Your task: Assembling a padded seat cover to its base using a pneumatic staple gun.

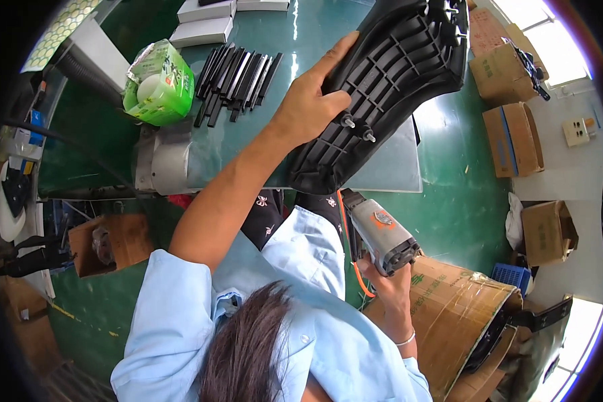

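Note:
My left hand (308, 104) grips the side edge of a long black seat (392, 77), its thumb on the ribbed plastic underside that faces up. The seat stands tilted at the front of the table, and metal studs stick out of its underside. Lower down, to the right, my right hand (390, 287) is wrapped round an air staple gun (380, 226) with a grey body and a black end cap. The tool's nose points up toward the near end of the seat, apart from it as far as I can see. An orange hose (344, 218) runs beside the tool.
Dark strips (238, 77) lie on the green table (382, 164), next to a green carton (161, 84) and white boxes (204, 30). A large cardboard drum (445, 315) stands close by my right arm. More cardboard boxes (512, 137) line the right wall; another box (110, 244) sits at left.

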`<action>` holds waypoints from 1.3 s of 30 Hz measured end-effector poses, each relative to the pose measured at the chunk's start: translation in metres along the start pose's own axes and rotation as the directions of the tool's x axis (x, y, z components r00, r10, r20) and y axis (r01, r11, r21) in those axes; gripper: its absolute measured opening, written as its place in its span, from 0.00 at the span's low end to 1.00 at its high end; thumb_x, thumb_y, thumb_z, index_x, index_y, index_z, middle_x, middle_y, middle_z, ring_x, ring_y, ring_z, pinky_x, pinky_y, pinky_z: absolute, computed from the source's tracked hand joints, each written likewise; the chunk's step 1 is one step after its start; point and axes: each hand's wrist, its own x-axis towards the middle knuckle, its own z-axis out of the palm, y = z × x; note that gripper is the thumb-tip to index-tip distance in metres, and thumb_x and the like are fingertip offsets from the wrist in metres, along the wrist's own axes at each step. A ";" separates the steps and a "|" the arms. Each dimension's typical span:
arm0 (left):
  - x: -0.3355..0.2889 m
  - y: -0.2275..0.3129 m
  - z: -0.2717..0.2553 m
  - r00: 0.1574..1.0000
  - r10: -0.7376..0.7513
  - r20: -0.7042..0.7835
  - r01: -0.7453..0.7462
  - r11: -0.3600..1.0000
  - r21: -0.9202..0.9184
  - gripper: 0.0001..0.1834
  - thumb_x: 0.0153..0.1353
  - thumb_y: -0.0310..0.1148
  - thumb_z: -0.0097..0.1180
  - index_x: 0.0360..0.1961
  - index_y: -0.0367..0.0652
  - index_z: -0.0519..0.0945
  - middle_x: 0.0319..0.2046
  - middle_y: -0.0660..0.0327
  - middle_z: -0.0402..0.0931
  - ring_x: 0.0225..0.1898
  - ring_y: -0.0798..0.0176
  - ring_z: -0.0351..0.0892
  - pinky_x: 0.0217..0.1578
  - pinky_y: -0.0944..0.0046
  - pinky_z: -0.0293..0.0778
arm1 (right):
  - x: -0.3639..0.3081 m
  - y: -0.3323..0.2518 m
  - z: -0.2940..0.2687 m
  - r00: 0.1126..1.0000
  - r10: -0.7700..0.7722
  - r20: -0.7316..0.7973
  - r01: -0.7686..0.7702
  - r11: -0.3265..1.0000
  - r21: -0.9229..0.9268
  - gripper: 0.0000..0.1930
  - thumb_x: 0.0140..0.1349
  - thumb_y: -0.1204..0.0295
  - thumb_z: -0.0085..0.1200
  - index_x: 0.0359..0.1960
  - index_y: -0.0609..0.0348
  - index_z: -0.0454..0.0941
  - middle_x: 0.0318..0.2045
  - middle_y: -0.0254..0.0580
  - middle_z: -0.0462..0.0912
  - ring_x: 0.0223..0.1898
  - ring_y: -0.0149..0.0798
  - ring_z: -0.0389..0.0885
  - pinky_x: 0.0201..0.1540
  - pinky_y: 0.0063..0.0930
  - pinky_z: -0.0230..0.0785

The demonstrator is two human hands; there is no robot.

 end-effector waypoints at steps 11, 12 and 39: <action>-0.007 0.006 0.008 0.990 0.135 0.032 -0.138 0.980 0.144 0.41 0.46 0.19 0.45 0.66 0.53 0.59 0.58 0.53 0.67 0.56 0.59 0.69 0.56 0.67 0.62 | 0.034 -0.016 0.014 0.980 -0.048 0.192 0.105 0.948 -0.299 0.21 0.49 0.73 0.64 0.44 0.64 0.72 0.27 0.43 0.82 0.28 0.30 0.79 0.35 0.28 0.71; -0.008 0.007 0.008 0.993 0.111 0.041 -0.117 0.979 0.170 0.41 0.45 0.17 0.44 0.66 0.47 0.60 0.59 0.57 0.66 0.57 0.65 0.67 0.57 0.71 0.59 | 0.034 -0.017 0.015 0.979 -0.078 0.187 0.130 0.951 -0.282 0.21 0.50 0.74 0.63 0.45 0.64 0.72 0.25 0.43 0.81 0.27 0.30 0.78 0.33 0.28 0.71; -0.041 -0.006 -0.008 0.943 0.274 -0.191 -0.270 0.962 0.049 0.42 0.48 0.14 0.44 0.68 0.44 0.52 0.60 0.53 0.63 0.57 0.64 0.67 0.56 0.68 0.63 | 0.012 -0.003 0.027 0.902 0.243 0.357 -0.396 0.792 0.464 0.23 0.55 0.68 0.58 0.49 0.68 0.67 0.18 0.34 0.69 0.16 0.28 0.67 0.21 0.22 0.63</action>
